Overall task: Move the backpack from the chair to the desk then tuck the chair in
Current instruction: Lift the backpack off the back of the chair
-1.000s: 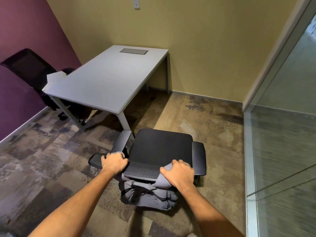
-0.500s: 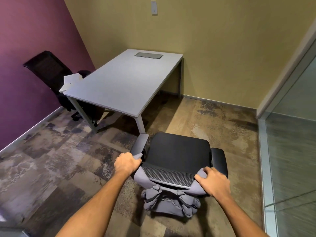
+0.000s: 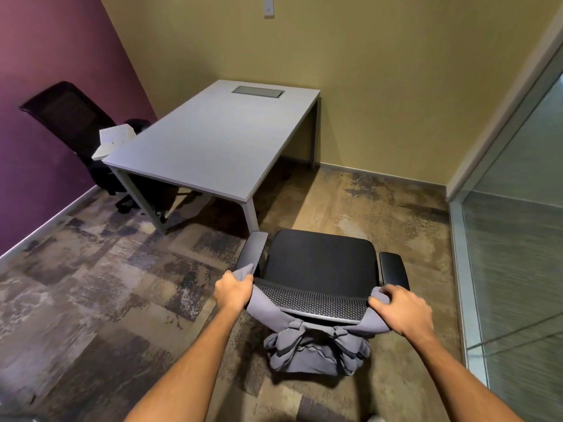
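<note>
A black office chair [image 3: 320, 258] stands on the carpet right in front of me, its seat bare and its mesh backrest top nearest me. A grey backpack [image 3: 315, 353] hangs behind the backrest, its straps looped over the backrest's two corners. My left hand [image 3: 233, 289] is closed on the left strap at the backrest's left corner. My right hand [image 3: 402, 309] grips the right strap at the right corner. The pale grey desk [image 3: 213, 141] stands beyond the chair, to the left, with one end against the yellow wall.
A second black chair [image 3: 73, 123] sits at the desk's far left side against the purple wall, with white papers [image 3: 114, 140] by the desk corner. A cable hatch [image 3: 258, 93] is set in the desktop. A glass partition [image 3: 515, 239] runs along the right.
The view has shifted, so the chair and desk now sit further right in frame. Both hands have slid from the backrest top onto the strap ends at its corners.
</note>
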